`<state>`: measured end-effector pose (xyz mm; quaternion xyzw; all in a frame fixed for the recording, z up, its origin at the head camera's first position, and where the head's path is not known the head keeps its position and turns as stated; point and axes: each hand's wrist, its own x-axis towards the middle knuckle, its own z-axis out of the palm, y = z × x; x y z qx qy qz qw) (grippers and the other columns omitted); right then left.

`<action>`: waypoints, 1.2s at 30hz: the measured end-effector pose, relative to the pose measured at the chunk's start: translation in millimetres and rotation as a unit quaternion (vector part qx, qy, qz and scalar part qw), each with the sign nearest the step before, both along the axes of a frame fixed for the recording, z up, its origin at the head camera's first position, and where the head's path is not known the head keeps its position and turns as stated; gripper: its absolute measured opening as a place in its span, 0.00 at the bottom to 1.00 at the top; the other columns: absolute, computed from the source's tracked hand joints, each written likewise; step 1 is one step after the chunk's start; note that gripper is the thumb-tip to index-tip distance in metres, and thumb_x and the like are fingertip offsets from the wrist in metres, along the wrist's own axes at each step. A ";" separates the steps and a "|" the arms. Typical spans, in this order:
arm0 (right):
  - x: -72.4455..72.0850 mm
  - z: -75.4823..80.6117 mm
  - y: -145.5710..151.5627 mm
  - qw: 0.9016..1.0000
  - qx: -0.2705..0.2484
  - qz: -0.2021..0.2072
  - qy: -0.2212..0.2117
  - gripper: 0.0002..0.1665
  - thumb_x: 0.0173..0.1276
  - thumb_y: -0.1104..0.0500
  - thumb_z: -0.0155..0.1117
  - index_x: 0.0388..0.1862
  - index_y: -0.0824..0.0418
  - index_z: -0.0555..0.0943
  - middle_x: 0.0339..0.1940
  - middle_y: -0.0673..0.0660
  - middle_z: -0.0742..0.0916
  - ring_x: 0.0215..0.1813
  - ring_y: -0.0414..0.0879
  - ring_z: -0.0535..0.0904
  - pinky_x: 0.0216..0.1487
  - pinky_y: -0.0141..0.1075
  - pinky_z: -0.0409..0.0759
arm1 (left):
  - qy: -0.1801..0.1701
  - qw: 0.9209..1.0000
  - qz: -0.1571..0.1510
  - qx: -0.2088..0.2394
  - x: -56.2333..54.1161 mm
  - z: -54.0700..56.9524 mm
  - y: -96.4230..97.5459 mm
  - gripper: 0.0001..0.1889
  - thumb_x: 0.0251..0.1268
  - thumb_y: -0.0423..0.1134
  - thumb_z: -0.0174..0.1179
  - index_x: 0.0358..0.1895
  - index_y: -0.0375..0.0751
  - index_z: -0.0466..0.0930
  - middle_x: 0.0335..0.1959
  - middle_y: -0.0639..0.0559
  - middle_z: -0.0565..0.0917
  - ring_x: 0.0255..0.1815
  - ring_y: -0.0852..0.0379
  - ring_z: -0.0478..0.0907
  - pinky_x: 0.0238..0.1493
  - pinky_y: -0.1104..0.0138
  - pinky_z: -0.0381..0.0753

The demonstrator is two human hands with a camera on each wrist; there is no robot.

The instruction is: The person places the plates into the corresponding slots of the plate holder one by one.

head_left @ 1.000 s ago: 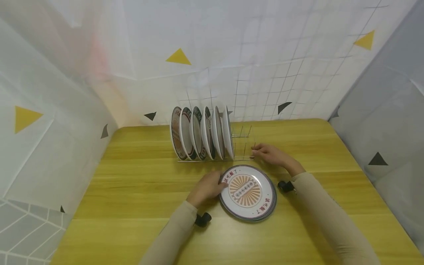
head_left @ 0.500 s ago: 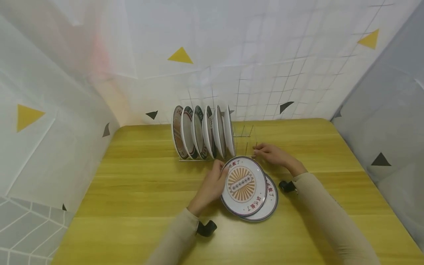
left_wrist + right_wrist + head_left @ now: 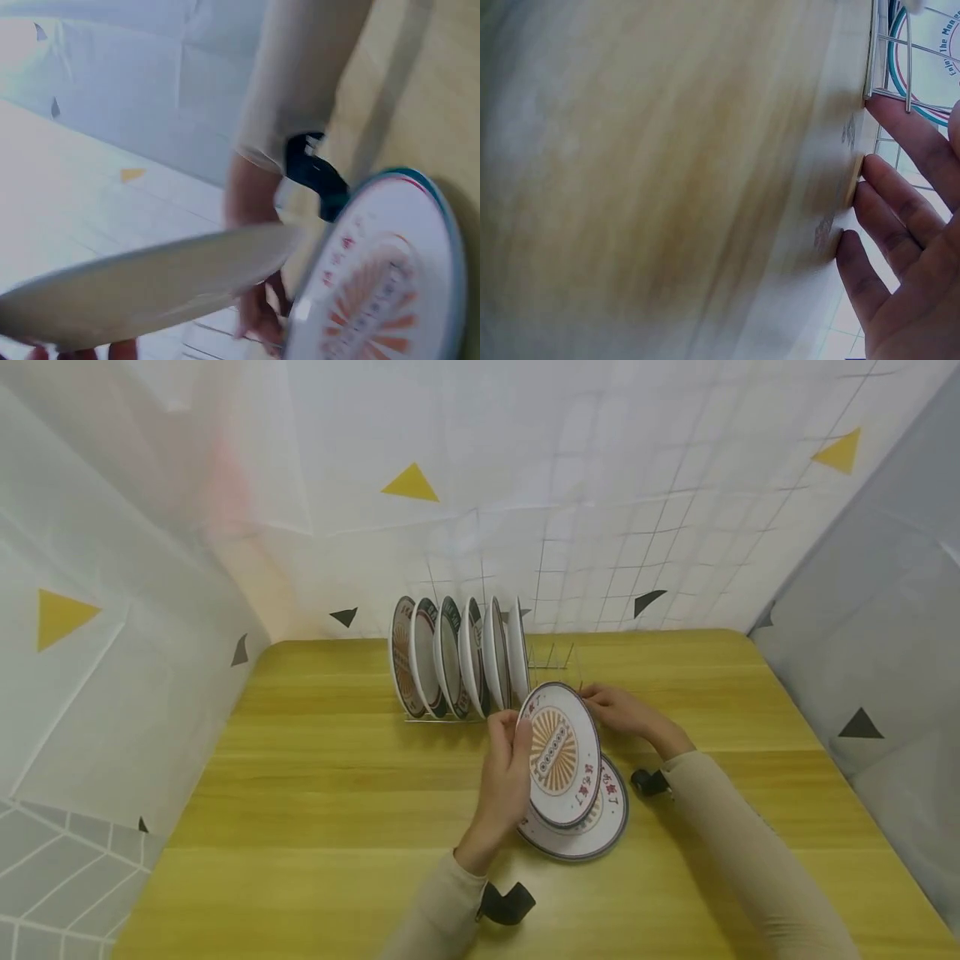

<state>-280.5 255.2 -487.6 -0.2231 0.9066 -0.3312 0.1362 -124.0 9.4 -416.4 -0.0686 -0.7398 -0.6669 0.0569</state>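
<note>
My left hand [image 3: 504,781] grips the left edge of a white plate [image 3: 558,752] with an orange sunburst and red characters, tilted up off the table. Below it a similar plate [image 3: 611,827] lies flat, partly covered; in the left wrist view a teal rim shows under this lower plate [image 3: 375,262]. My right hand [image 3: 618,710] is at the right end of a wire dish rack [image 3: 551,666], thumb and index finger at its end wire. The right wrist view has the index fingertip against the rack's corner and the other fingertips on the tabletop; the thumb is mostly cut off.
Several plates [image 3: 424,660] stand upright side by side in the left and middle slots of the rack; its right-hand slots hold none. The wooden table [image 3: 315,827] meets a patterned white backdrop [image 3: 300,468] behind and at both sides.
My left hand has lifted the top plate off the one beneath, brought it towards the rack and tilted it up. My right hand has stayed at the rack's right end.
</note>
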 end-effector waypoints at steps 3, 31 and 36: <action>-1.3 0.0 1.0 1.000 -0.001 -0.007 0.002 0.20 0.79 0.57 0.48 0.39 0.62 0.87 0.60 0.65 0.79 0.63 0.64 0.73 0.65 0.59 0.68 | 0.036 0.998 0.011 0.044 -0.8 14.8 6.2 0.17 0.80 0.52 0.39 0.58 0.45 0.61 0.46 0.42 0.79 0.41 0.50 0.79 0.43 0.62 0.80; 2.3 0.9 -1.5 1.000 0.006 -0.008 -0.014 0.25 0.79 0.46 0.48 0.53 0.60 0.85 0.67 0.65 0.76 0.69 0.66 0.68 0.70 0.61 0.61 | 0.116 0.943 0.245 -0.191 -76.4 51.9 38.9 0.29 0.77 0.61 0.37 0.66 0.41 0.59 0.38 0.45 0.81 0.35 0.51 0.80 0.30 0.58 0.77; 1.7 0.8 -1.0 1.000 -0.001 -0.002 -0.006 0.25 0.79 0.47 0.48 0.53 0.62 0.85 0.66 0.66 0.76 0.69 0.66 0.69 0.70 0.61 0.61 | 0.105 0.941 0.243 -0.213 -84.7 46.5 44.4 0.30 0.78 0.60 0.34 0.68 0.39 0.58 0.41 0.43 0.81 0.35 0.50 0.80 0.33 0.59 0.79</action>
